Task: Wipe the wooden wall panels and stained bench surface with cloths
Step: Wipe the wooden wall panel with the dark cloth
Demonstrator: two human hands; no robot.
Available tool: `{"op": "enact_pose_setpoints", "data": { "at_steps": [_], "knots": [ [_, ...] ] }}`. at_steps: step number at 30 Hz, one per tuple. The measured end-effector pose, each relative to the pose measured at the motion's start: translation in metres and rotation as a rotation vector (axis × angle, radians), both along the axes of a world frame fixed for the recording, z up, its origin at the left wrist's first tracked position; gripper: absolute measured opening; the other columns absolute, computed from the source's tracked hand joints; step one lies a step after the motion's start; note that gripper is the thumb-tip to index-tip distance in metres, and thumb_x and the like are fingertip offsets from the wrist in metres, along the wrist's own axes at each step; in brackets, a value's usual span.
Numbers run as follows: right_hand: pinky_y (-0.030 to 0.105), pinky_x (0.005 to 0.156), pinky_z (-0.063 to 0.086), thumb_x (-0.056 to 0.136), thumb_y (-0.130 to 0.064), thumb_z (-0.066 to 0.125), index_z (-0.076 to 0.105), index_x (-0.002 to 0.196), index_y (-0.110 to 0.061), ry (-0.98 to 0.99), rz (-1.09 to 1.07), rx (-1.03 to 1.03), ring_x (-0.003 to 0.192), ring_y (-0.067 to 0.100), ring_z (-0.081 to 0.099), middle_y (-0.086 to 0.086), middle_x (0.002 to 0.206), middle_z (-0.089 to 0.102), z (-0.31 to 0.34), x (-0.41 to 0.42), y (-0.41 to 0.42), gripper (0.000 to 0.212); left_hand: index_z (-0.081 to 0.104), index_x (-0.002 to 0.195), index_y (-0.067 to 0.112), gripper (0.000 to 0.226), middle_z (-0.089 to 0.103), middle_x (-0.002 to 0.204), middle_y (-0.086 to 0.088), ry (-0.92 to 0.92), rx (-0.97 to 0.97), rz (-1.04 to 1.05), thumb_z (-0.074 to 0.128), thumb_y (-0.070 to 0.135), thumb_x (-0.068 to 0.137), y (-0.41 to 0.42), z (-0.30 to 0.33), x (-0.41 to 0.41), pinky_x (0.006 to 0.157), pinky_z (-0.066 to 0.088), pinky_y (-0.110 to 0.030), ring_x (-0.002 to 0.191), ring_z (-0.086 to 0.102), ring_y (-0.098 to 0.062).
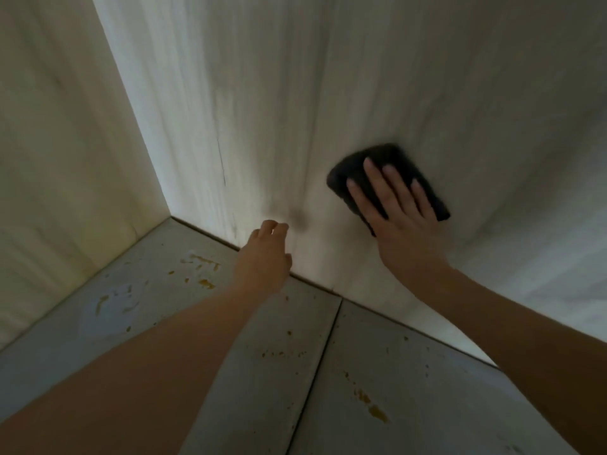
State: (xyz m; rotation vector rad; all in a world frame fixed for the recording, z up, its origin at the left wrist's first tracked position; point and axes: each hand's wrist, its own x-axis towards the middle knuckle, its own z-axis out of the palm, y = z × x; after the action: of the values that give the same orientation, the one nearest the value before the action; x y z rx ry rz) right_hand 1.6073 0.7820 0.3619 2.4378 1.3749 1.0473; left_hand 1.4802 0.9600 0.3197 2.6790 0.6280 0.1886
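Note:
My right hand lies flat, fingers straight, pressing a folded black cloth against the pale wooden back wall panel. My left hand reaches to the foot of that same panel, its fingertips at the wood just above the bench joint; it holds nothing. A second wooden panel forms the left wall, meeting the back one in a corner. Below lies the grey bench surface, marked with yellow-orange stains and a whitish smear.
A dark seam divides the bench into two slabs. A thin dark crack runs down the back panel near the corner, and a dark smudge sits beside my left fingertips.

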Motion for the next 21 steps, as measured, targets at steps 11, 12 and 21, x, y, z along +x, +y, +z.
{"op": "enact_pose_setpoints", "data": {
  "at_steps": [11, 12, 21],
  "knots": [
    [0.036, 0.116, 0.007, 0.084, -0.016, 0.025, 0.04, 0.144, -0.024, -0.109, 0.164, -0.221, 0.143, 0.018, 0.025, 0.002, 0.154, 0.029, 0.047, -0.005, 0.107, 0.062, 0.024, 0.148, 0.017, 0.061, 0.024, 0.15, -0.001, -0.045, 0.027, 0.116, 0.052, 0.017, 0.094, 0.051, 0.06, -0.006, 0.102, 0.037, -0.032, 0.13, 0.036, -0.023],
    [0.037, 0.117, 0.007, 0.083, -0.017, 0.03, 0.038, 0.145, -0.024, -0.111, 0.155, -0.237, 0.143, 0.019, 0.023, 0.002, 0.155, 0.026, 0.047, -0.005, 0.118, 0.063, 0.024, 0.148, 0.017, 0.062, 0.024, 0.15, -0.002, -0.04, 0.036, 0.129, 0.053, 0.017, 0.094, 0.057, 0.062, -0.007, 0.103, 0.036, -0.033, 0.13, 0.035, -0.023],
    [0.035, 0.116, -0.005, 0.077, -0.023, 0.03, 0.075, 0.101, -0.027, -0.177, 0.262, -0.769, 0.124, 0.016, 0.053, -0.003, 0.133, 0.057, 0.018, 0.007, 0.103, 0.052, 0.023, 0.148, 0.022, 0.063, 0.02, 0.152, 0.003, 0.077, 0.074, 0.161, 0.052, 0.02, 0.093, 0.08, 0.071, -0.044, 0.108, 0.03, -0.031, 0.136, 0.029, -0.021]
  ]
}}
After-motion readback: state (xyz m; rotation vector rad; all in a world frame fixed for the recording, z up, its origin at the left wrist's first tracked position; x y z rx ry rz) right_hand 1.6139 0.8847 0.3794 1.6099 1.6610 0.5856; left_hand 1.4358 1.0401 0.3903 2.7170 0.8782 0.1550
